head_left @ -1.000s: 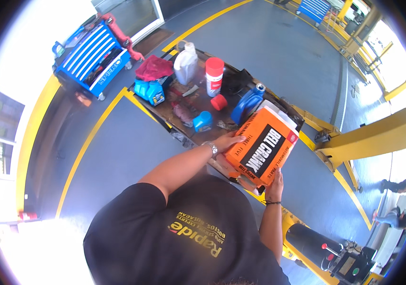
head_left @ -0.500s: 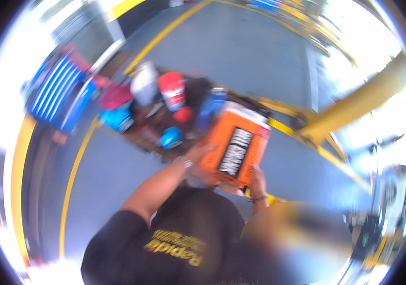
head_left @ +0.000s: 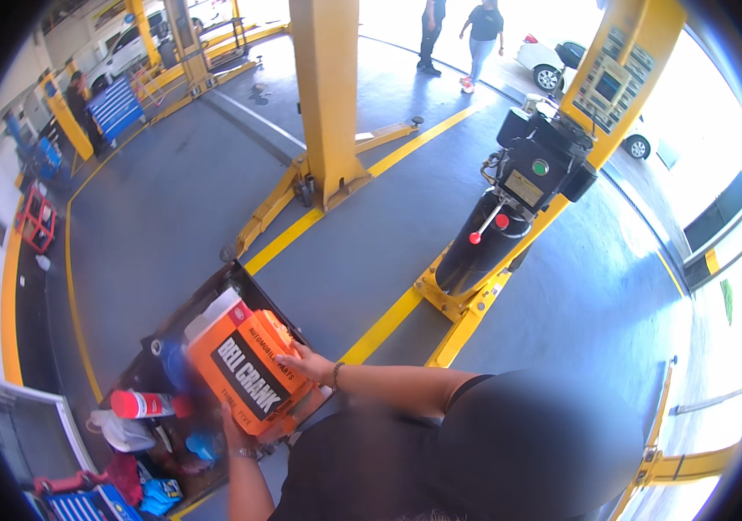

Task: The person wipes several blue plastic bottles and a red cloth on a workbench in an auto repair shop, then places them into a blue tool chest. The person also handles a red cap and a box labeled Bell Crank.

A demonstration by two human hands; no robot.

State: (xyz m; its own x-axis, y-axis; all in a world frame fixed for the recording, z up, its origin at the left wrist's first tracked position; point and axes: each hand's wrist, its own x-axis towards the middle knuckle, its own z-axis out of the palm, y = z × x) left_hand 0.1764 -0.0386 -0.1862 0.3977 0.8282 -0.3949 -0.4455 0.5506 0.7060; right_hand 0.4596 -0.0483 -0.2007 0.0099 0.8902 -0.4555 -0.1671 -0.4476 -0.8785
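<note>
Between my two hands is an orange cardboard box with a black label panel, tilted, over the right end of a dark tray-topped cart. A white box end shows at its far side. My right hand, a dark bracelet at its wrist, grips the box's right side, fingers on the top face. The left hand, below a watch, holds the near left edge; its fingers are partly hidden by the box. Close to that hand are a blue round object and a red-and-white can.
The cart also carries a white cloth-like bundle and a blue package. Yellow lift posts and a black hydraulic power unit rise beyond it. Low lift arms cross the grey floor. Two people stand far off.
My view has swung to the right, bringing the lift posts and power unit into sight. The box stays in both hands, and the cart now appears lower left.
</note>
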